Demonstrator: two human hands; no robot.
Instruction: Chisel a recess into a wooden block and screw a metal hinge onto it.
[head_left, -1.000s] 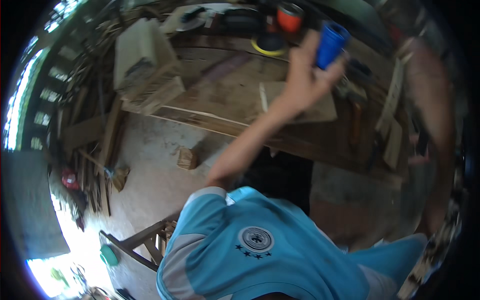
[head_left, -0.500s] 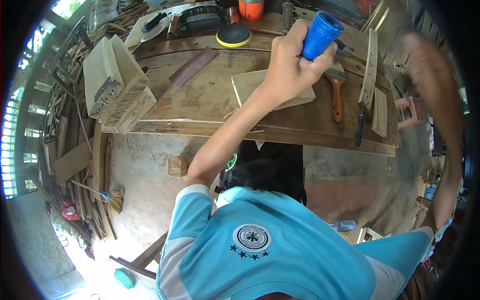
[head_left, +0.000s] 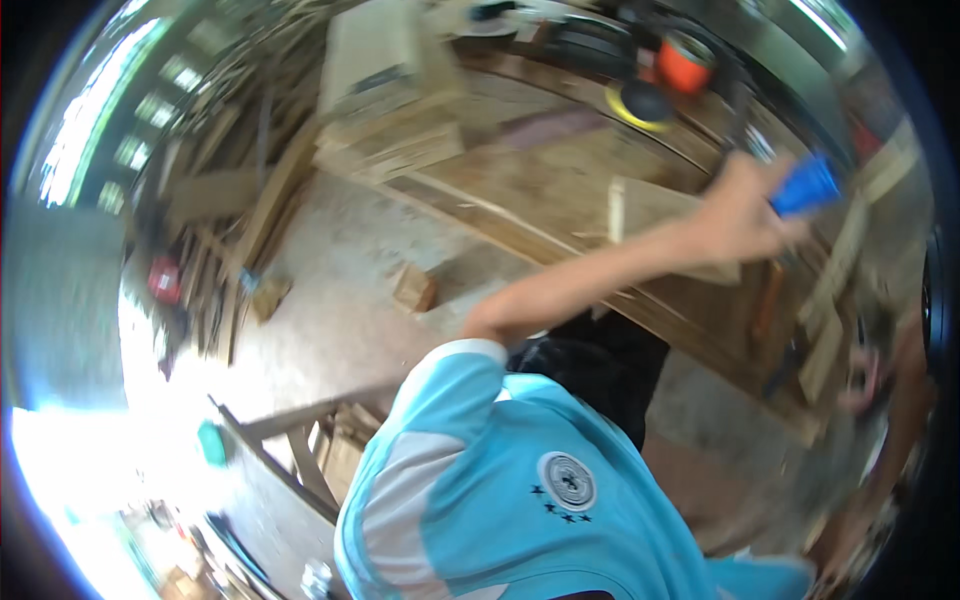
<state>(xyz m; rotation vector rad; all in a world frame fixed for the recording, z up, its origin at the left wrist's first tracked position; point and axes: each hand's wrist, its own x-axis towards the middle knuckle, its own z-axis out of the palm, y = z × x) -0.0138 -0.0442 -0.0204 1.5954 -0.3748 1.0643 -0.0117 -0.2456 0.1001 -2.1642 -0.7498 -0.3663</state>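
Note:
My left hand (head_left: 745, 215) is closed around a blue tapered plastic cylinder (head_left: 806, 187), held above the right part of the wooden workbench (head_left: 560, 175). Motion blurs both. Beneath this hand and wrist lies a pale flat board (head_left: 632, 210), partly covered by my arm. A brush with an orange-brown handle (head_left: 767, 300) rests on the bench close by. My right forearm (head_left: 895, 420) runs up along the right rim of the picture; its hand is lost beyond the dark edge.
Thick wooden blocks (head_left: 390, 110) stand at the bench's left end. A yellow-rimmed black disc (head_left: 642, 103) and an orange container (head_left: 686, 65) sit at the back. Long wood strips (head_left: 835, 265) lie right. A wood block (head_left: 413, 288) and stacked lumber (head_left: 270, 200) are on the floor side.
The view has swung, so the bench now slants down to the right. My left hand still grips the blue cylinder, now tipped rightward. My right hand has left the picture at the right.

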